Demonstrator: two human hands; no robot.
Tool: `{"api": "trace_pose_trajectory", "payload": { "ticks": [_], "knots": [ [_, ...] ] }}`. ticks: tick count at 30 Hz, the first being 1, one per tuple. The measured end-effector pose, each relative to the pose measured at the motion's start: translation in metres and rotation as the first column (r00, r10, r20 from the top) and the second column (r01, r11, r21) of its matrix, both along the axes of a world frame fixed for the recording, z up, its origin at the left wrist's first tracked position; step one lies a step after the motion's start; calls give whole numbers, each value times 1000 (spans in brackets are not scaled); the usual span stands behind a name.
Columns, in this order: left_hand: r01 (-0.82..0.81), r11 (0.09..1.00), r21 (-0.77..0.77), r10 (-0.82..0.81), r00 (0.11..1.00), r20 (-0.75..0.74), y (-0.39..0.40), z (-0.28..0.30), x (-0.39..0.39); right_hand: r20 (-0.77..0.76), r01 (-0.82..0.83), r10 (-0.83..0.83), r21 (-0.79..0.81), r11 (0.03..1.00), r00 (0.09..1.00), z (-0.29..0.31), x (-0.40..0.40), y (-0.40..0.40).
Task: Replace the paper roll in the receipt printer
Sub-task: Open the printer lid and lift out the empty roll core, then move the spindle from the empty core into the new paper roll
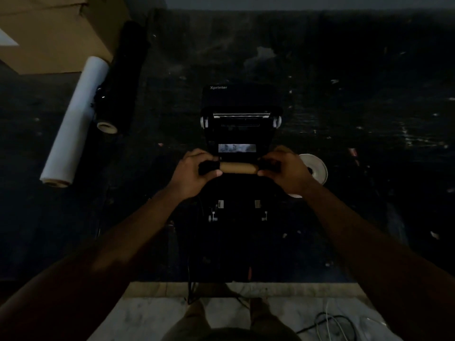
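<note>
A black Xprinter receipt printer (240, 99) stands open in the middle of a dark worktop, its lid tipped back. Above its open paper bay I hold a bare brown cardboard core (238, 167) lying crosswise, with a black holder piece at each end. My left hand (194, 172) grips the left end and my right hand (286, 172) grips the right end. A white paper roll (316, 168) lies on the worktop just right of my right hand, partly hidden by it.
At the far left lie a long white roll (73, 121) and a long black roll (120, 82), beside a cardboard box (54, 33). Cables (330, 323) trail over the pale floor below the worktop's near edge. Small scraps dot the worktop.
</note>
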State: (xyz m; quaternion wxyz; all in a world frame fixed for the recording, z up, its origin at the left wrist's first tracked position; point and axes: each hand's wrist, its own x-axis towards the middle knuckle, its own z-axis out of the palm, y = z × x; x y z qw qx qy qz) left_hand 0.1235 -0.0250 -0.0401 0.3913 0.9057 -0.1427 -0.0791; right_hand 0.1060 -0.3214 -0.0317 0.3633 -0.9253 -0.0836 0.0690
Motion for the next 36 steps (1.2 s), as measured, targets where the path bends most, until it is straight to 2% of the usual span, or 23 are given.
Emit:
{"api": "trace_pose_trajectory", "payload": {
  "ticks": [3, 5, 7, 9, 10, 13, 16, 21, 23, 24, 26, 28, 30, 36],
  "knots": [
    [-116, 951, -285, 60, 979, -197, -4, 19, -7, -137, 134, -95, 312, 940, 986, 14, -10, 0],
    [-243, 863, -444, 111, 947, -302, -9, 26, -16, -221, 224, -131, 475, 851, 966, 23, -19, 7],
    [-384, 765, -516, 197, 903, -381, -20, 26, -35, -313, 350, -190, 608, 713, 931, 22, -36, 17],
    [-507, 679, -530, 286, 848, -445, -36, 24, -62, -380, 491, -312, 661, 567, 871, 16, -60, 28],
    [-555, 645, -525, 319, 820, -475, -42, 23, -75, -380, 544, -394, 654, 526, 837, 11, -72, 32],
    [-640, 572, -514, 352, 757, -551, -58, 16, -107, -366, 649, -576, 634, 420, 731, -4, -107, 40],
    [-711, 505, -489, 356, 688, -632, -69, 12, -124, -363, 686, -649, 637, 351, 669, -9, -130, 42],
    [-743, 479, -467, 325, 644, -692, -76, 9, -132, -368, 719, -691, 618, 318, 622, -10, -148, 24],
    [-733, 492, -469, 328, 656, -680, -79, 11, -131, -317, 734, -732, 580, 354, 604, -15, -155, 2],
    [-722, 511, -467, 334, 667, -666, -81, 11, -131, -260, 751, -754, 503, 427, 603, -19, -160, -12],
    [-681, 568, -462, 335, 705, -625, -88, 11, -131, -141, 778, -772, 242, 580, 619, -35, -168, -41],
    [-626, 634, -453, 323, 747, -581, -98, 11, -131, -51, 752, -751, -12, 659, 658, -54, -172, -66],
    [-572, 689, -445, 303, 785, -540, -111, 9, -130, 8, 680, -690, -173, 712, 724, -76, -170, -84],
    [-480, 772, -417, 266, 840, -474, -148, 6, -128, 5, 587, -611, -281, 759, 792, -95, -163, -106]
  ]
}}
